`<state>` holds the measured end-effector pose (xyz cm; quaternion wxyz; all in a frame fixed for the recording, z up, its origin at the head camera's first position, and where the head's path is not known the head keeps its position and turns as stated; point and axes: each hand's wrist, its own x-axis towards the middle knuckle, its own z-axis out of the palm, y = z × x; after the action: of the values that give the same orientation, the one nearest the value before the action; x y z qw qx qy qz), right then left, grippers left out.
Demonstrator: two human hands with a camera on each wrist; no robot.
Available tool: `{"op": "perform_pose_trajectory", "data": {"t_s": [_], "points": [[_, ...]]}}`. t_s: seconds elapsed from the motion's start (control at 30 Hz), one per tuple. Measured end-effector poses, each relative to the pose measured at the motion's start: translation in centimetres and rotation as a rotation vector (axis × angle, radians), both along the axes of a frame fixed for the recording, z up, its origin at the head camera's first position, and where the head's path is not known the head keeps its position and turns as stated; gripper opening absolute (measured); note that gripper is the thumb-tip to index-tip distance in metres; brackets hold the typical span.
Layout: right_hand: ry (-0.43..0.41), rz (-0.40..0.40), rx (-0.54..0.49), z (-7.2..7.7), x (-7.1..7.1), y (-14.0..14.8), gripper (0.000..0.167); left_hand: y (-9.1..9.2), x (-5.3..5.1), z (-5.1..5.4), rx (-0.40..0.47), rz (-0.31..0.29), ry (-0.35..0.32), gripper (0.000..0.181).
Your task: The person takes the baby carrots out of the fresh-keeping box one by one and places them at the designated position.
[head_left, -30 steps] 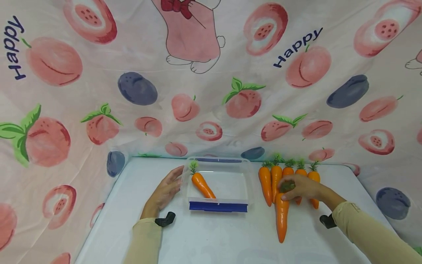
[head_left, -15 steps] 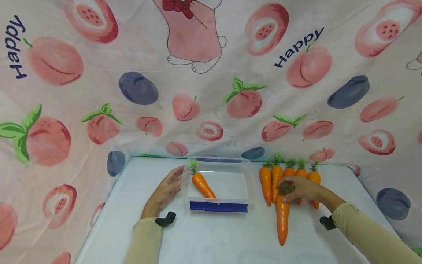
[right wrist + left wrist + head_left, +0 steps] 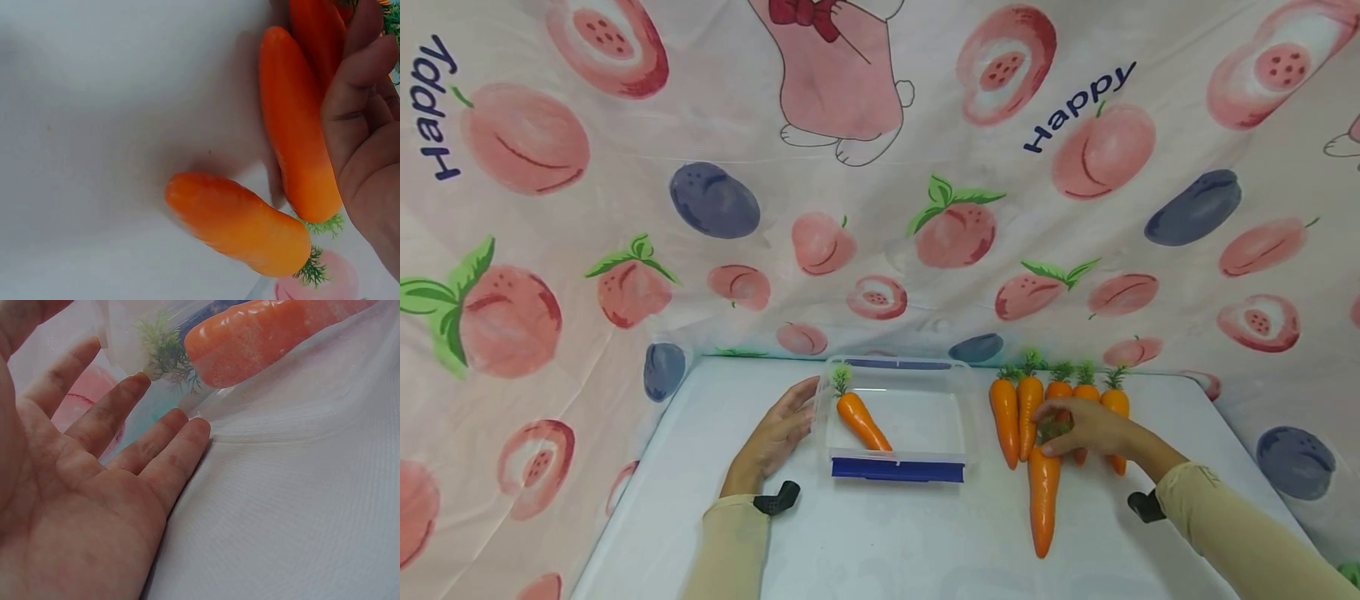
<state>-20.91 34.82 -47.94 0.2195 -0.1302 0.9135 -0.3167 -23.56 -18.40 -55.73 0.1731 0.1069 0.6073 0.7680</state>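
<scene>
A clear plastic box [image 3: 925, 454] with a blue front latch stands on the white table, holding one orange carrot [image 3: 862, 421] with a green top. My left hand [image 3: 781, 429] is against the box's left side, its fingers nearly straight; in the left wrist view the fingertips [image 3: 199, 428] touch the clear wall. To the right, my right hand [image 3: 1093, 429] pinches a long carrot [image 3: 1043, 508] at its leafy end, the tip pointing toward me. Beyond it lie several other carrots [image 3: 1003, 421] in a row, partly covered by that hand. In the right wrist view the pinching fingertips are mostly out of sight.
The white table [image 3: 895, 542] ends at the back against a hanging cloth [image 3: 880, 200] printed with peaches. A black wrist camera [image 3: 777, 498] sits on the left wrist and another black camera [image 3: 1146, 504] on the right.
The carrot under my right hand has shifted very slightly toward me. My left hand, the box and the other carrots stay as they were.
</scene>
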Motion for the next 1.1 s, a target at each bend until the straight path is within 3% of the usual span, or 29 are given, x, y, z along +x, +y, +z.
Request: {"op": "perform_pose_trajectory", "data": {"t_s": [0.37,0.77,0.97,1.1], "points": [[-0.005,-0.021,-0.014,1.7,-0.6,0.5,0.043,0.1,0.0,0.1,-0.011,0.016,-0.017,0.058],[0.003,-0.093,0.009,4.0,-1.5,0.3,0.053,0.1,0.0,0.2,-0.017,0.016,-0.026,0.058],[-0.046,-0.101,-0.083,5.1,-2.0,-0.9,0.063,0.2,0.1,0.3,-0.015,0.018,-0.029,0.058],[-0.068,-0.104,-0.135,5.8,-2.4,-2.6,0.06,0.2,0.1,0.3,-0.018,0.019,-0.028,0.058]]}}
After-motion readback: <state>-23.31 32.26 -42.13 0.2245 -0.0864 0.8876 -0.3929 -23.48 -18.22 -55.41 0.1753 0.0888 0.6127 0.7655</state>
